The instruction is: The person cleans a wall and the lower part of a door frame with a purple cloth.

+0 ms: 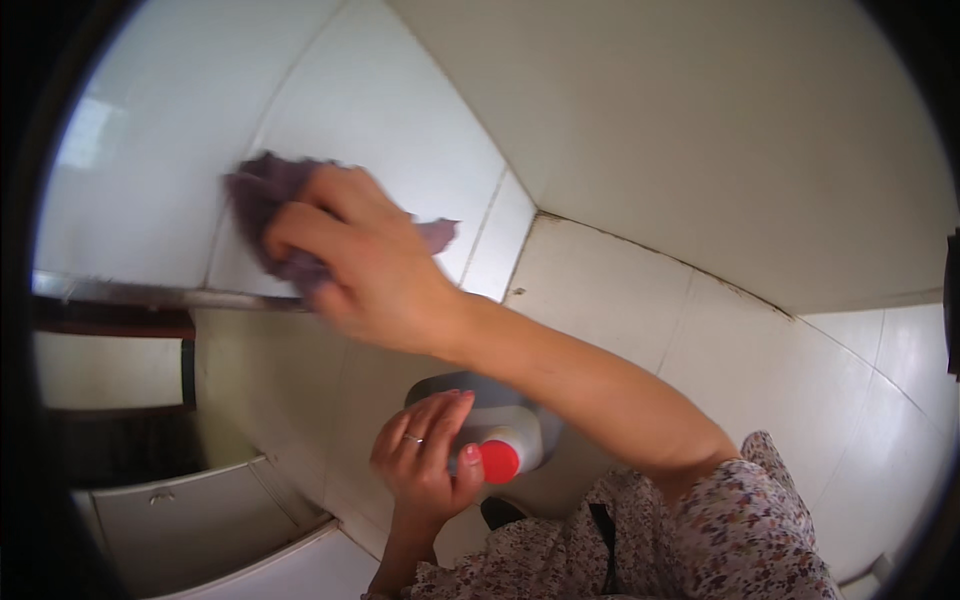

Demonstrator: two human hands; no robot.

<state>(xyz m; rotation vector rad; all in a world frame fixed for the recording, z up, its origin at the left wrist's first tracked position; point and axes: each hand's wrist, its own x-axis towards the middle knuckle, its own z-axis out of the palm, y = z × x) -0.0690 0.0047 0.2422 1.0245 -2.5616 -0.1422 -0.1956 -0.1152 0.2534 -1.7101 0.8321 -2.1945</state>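
Note:
My right hand grips a crumpled purple-grey cloth and presses it against the white tiled counter, close to its front edge. A loose end of the cloth sticks out past the wrist side of the hand. Lower in the view, my left hand wears a ring and curls around the side of a bottle with a red cap. The thumb lies against the cap. Beyond the pale shoulder, the bottle's darker grey lower part is blurred and partly hidden by my fingers and right forearm.
A pale wall panel rises beside the counter, with a dark-stained joint at its foot. Light floor tiles stretch below. At the lower left are a grey cabinet front with a small handle and a dark-framed opening. A dark shoe shows beneath me.

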